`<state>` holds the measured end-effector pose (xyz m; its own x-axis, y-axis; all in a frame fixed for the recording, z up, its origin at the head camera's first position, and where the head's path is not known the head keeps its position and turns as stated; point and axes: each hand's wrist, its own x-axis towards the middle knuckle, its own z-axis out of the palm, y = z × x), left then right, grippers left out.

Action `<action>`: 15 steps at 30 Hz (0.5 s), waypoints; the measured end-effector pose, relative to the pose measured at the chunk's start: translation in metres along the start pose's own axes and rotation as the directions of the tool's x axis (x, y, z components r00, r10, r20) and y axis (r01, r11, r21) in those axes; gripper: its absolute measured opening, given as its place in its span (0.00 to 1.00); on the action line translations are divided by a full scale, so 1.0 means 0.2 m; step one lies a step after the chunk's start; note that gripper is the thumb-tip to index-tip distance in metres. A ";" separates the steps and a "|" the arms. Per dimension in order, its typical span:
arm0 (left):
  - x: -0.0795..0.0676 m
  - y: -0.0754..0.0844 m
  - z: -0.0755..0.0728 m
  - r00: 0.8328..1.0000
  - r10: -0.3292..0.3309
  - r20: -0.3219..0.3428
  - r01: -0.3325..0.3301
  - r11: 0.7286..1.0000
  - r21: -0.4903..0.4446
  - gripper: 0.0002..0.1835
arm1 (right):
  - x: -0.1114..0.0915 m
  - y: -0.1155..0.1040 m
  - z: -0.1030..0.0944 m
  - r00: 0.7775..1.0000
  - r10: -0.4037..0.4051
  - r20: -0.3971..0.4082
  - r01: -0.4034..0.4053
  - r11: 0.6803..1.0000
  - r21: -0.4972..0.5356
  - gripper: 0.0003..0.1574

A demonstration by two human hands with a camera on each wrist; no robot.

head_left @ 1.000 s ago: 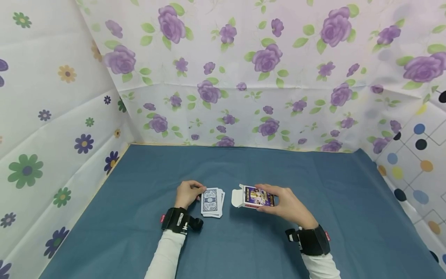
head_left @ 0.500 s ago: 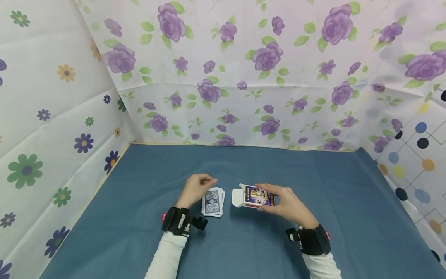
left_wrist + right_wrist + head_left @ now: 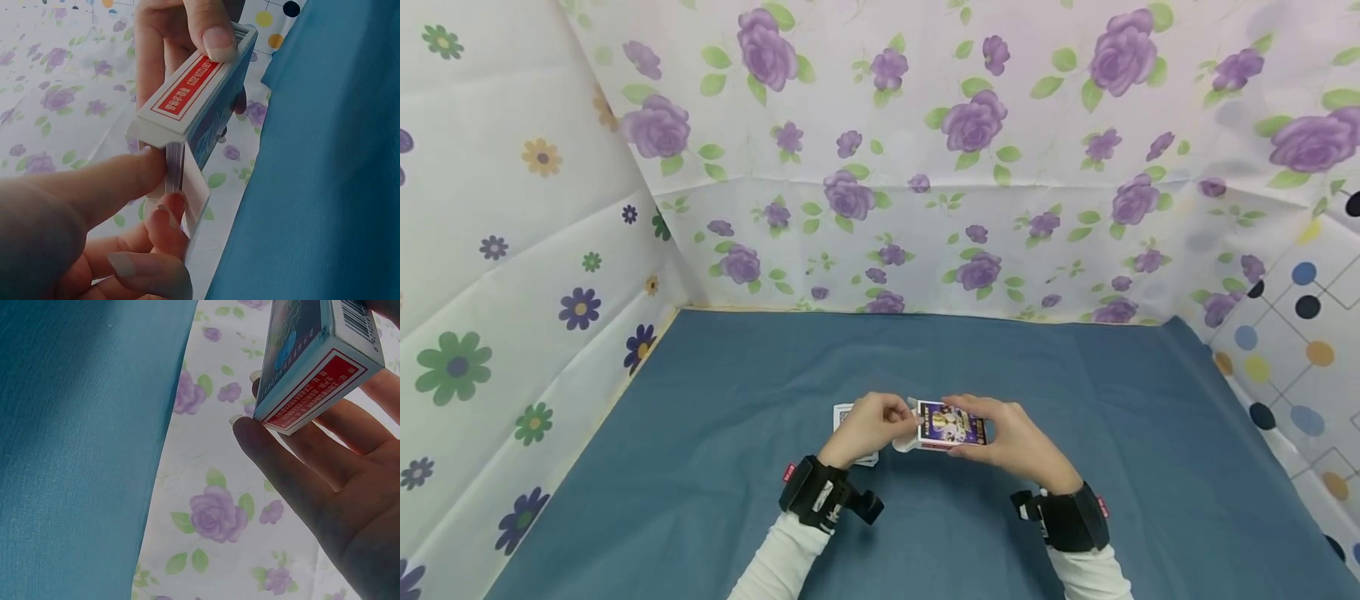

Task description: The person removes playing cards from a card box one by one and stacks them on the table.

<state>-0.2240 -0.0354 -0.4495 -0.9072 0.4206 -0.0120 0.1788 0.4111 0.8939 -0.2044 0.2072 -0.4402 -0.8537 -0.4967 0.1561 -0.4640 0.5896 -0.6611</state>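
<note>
My right hand [image 3: 1015, 437] grips a purple playing-card box [image 3: 953, 423] by its right end, thumb on one narrow side and fingers on the other. The box is held above the cloth, its mouth facing left with the white flap [image 3: 196, 184] folded out. At that mouth, my left hand [image 3: 871, 427] pinches the edges of a stack of playing cards [image 3: 175, 164] between thumb and fingertips; the rest of these cards is inside the box. A loose pile of playing cards [image 3: 841, 413] lies on the cloth, mostly hidden under my left hand.
A blue cloth [image 3: 1037, 367] covers the table. Floral sheets [image 3: 917, 250] rise behind it and at the left, and a dotted sheet [image 3: 1292, 358] stands at the right. Each wrist wears a black strap [image 3: 1071, 518] with a camera.
My left hand has let go of the face-down card pile and moved right to the mouth of the box, where it pinches cards. My right hand and the box have shifted slightly left.
</note>
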 end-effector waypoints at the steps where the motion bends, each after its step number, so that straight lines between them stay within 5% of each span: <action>1: 0.00 0.00 0.00 1.000 -0.006 0.005 0.006 1.000 -0.010 0.09 | 0.00 0.00 0.00 1.000 -0.001 0.003 0.001 1.000 0.000 0.41; 15: 0.01 -0.03 -0.03 0.993 -0.038 0.108 0.050 0.993 -0.110 0.10 | 0.00 -0.01 0.00 1.000 -0.008 0.003 0.008 1.000 -0.030 0.42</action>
<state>-0.2298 -0.0413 -0.4529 -0.8669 0.4896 -0.0943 0.0900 0.3398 0.9362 -0.2037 0.2057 -0.4389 -0.8492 -0.5035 0.1596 -0.4781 0.6043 -0.6374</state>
